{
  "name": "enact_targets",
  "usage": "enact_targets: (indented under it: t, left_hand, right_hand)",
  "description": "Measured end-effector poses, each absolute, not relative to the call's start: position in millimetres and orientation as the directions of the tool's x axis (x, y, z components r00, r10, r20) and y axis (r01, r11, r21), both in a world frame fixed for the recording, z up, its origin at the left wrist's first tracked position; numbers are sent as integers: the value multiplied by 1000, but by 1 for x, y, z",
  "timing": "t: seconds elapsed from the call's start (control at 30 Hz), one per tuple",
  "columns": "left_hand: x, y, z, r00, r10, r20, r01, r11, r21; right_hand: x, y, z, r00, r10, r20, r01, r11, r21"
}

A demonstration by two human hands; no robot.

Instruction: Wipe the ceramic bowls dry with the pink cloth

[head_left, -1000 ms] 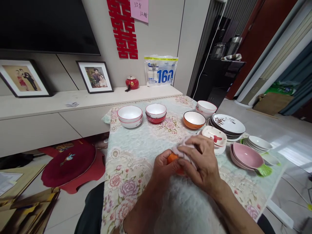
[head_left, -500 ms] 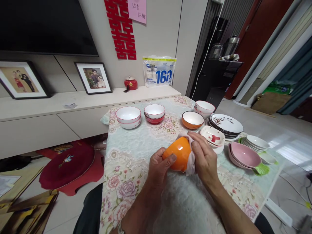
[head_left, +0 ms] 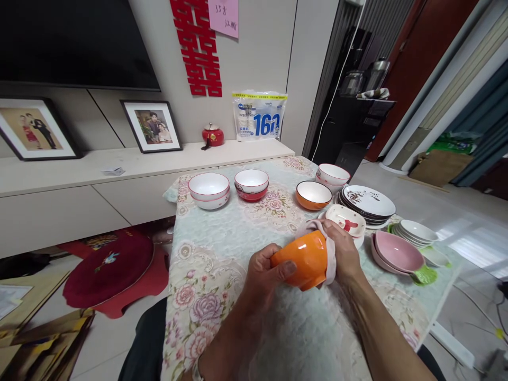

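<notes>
An orange bowl (head_left: 304,260) is held tilted on its side above the table, its glossy outside toward me. My left hand (head_left: 266,272) grips its left edge, thumb lying on the outer wall. On the other side, my right hand (head_left: 342,248) presses a pale pinkish cloth (head_left: 330,259) around the bowl's rim. The cloth's upper fold shows over the bowl's top edge. The right fingertips are partly hidden behind cloth and bowl. Beyond the hands stands another orange bowl (head_left: 313,196) with a white inside and a dark rim.
White bowls (head_left: 209,190) and red-and-white bowls (head_left: 251,185) stand stacked at the back left. On the right are stacked plates (head_left: 369,203), a patterned dish (head_left: 345,219), pink bowls (head_left: 399,253) and small white bowls (head_left: 419,232). A red stool (head_left: 115,275) stands left of the floral-covered table.
The orange bowl and both hands have shifted slightly right and down. The bowl has tilted a little, and the cloth has moved along its rim.
</notes>
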State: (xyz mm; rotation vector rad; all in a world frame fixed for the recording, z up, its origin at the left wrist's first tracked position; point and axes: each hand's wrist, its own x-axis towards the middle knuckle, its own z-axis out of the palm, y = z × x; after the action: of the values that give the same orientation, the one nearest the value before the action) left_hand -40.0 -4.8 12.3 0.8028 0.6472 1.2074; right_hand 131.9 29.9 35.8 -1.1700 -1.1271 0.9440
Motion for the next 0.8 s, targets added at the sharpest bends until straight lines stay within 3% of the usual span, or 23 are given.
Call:
enact_targets:
  t: [0.07,0.13,0.2,0.3,0.43,0.53,0.6,0.67,0.73,0.8]
  left_hand:
    - [-40,-4,16,220,975,-37,-621,170,765]
    - [-40,-3,18,195,979,-56,-670,174,721]
    - [-40,-2,19,170,984,-56,-694,160,702]
    - [-40,-1,17,148,988,-35,-699,129,704]
    - [-37,-2,13,128,992,-11,-688,97,719]
    - [-35,-2,12,117,993,-6,-662,83,745]
    - [-35,-3,12,139,990,-6,-651,95,753]
    - [-35,-4,12,176,984,-9,-648,122,752]
    - [-35,-5,11,209,977,-29,-632,158,759]
    - [-36,-6,12,221,974,-51,-608,178,774]
  right_hand:
    - [130,34,30,266,964,12,-141,51,-989]
    - [127,34,29,302,953,-8,-141,37,-989]
    - [123,30,32,296,953,66,-48,84,-995]
    - [116,19,39,268,915,302,198,255,-947]
    - [102,4,41,66,741,669,567,524,-636]
    - [94,-2,40,-152,624,767,652,646,-396]
    - [95,-1,40,-232,580,781,644,694,-324]
    - [102,3,42,-203,609,767,613,690,-386]
    - [113,10,43,-74,708,703,546,619,-565]
    - [123,18,42,73,833,549,393,482,-783]
